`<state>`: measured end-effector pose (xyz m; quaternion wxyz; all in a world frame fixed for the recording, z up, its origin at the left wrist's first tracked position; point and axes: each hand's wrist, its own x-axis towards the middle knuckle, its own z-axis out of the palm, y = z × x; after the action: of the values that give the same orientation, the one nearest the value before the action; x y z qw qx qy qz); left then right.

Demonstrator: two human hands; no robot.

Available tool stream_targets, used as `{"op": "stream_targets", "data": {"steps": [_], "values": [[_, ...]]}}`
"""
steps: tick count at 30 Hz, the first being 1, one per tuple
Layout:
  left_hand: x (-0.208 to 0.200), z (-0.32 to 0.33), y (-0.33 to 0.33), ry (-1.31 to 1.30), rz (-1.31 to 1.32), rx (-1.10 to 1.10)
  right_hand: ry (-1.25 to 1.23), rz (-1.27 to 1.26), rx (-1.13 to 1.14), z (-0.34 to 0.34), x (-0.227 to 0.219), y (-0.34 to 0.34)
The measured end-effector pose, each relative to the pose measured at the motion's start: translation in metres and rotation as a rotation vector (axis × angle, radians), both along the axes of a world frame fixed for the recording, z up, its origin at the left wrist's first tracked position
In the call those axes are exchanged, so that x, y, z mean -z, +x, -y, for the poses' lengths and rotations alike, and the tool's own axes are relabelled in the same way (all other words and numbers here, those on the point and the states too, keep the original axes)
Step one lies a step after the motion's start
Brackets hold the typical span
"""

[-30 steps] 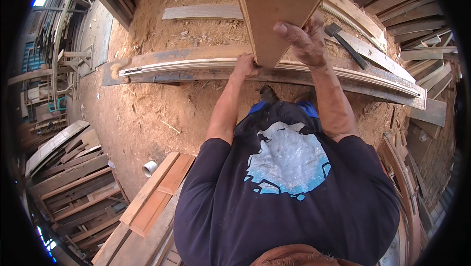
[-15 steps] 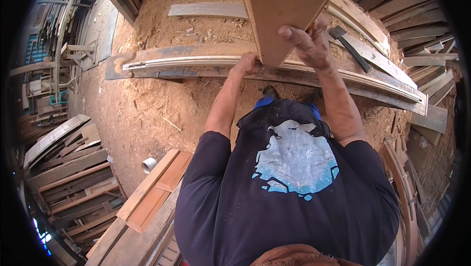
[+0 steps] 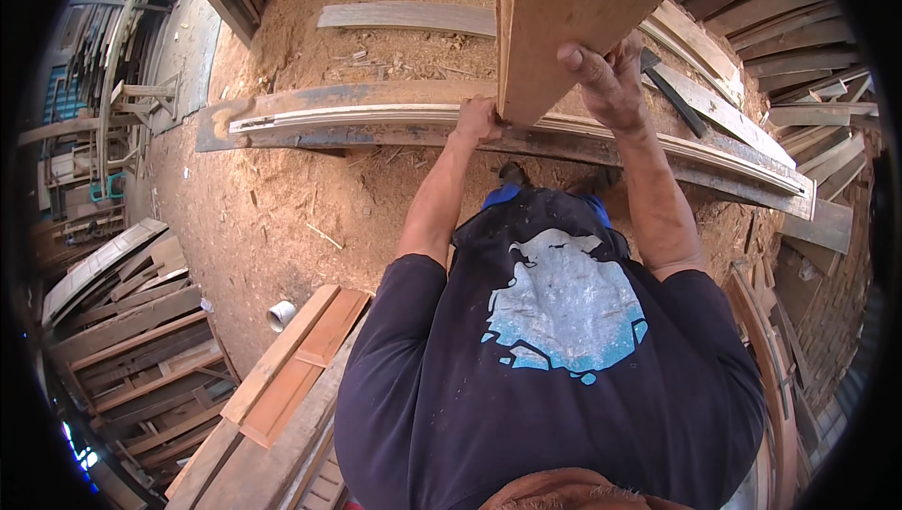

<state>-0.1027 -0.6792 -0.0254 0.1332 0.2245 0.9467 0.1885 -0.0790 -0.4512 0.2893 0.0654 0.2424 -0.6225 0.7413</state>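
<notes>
A wide brown wooden board stands on end before me, its upper part out of the picture at the top. Its lower end meets a long pale grooved wooden strip, which lies across a dark-stained plank. My left hand is closed at the board's lower left corner, low against the strip; some of its fingertips are hidden. My right hand grips the board's right edge, thumb on the near face and the other fingers partly behind it. A hammer lies just right of that hand.
Sawdust and shavings cover the floor. Beyond the plank lies a loose pale board. Stacked timber stands at the left, with wooden panels beside me at the lower left and a white pipe piece near them. More planks line the right.
The upright board has swung to the right and turned slightly, showing more of its narrow left edge. My right hand has moved a little right with it; my left hand stays near the lower corner.
</notes>
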Motion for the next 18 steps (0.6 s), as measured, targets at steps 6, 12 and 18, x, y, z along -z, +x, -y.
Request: {"op": "stream_targets", "data": {"steps": [6,12,18], "values": [[0.01,0.004,0.004,0.215,-0.068,-0.01,-0.048,0.045,0.016,0.008,-0.005,0.005],[0.002,-0.004,0.01,0.131,-0.092,-0.044,0.127,0.165,0.01,-0.001,0.01,0.005],[0.001,-0.007,0.008,0.103,-0.081,-0.024,1.211,0.14,-0.047,-0.033,0.154,-0.004]]}}
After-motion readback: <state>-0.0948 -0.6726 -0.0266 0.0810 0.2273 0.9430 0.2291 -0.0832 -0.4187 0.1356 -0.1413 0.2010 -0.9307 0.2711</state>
